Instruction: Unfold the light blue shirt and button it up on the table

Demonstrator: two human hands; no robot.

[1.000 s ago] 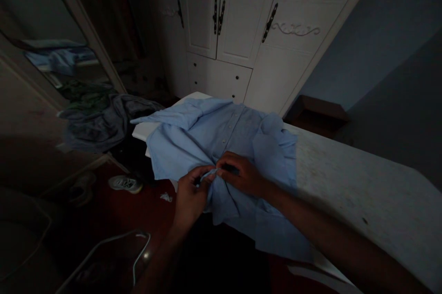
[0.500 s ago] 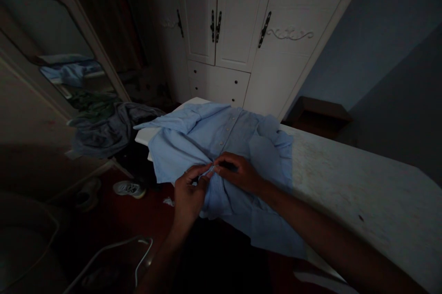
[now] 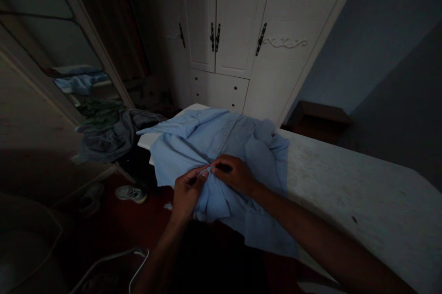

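Observation:
A light blue button-up shirt lies spread over the end of a pale table, its hem hanging off the near edge. Small buttons run down its front placket. My left hand pinches the placket edge between thumb and fingers, gathering the cloth. Right beside it, my right hand is closed on the same spot, fingertips touching those of my left. Whether a button sits between the fingertips is hidden. One sleeve lies toward the far left corner of the table.
A white wardrobe with dark handles stands behind the table. Grey and green clothes are heaped at the left under a mirror. A shoe and a white wire-like frame are low on the left. A brown box-like shelf stands behind right.
The view has shifted slightly, so the scene sits a little lower. Both hands stay pinched on the shirt's placket, with only small finger movement.

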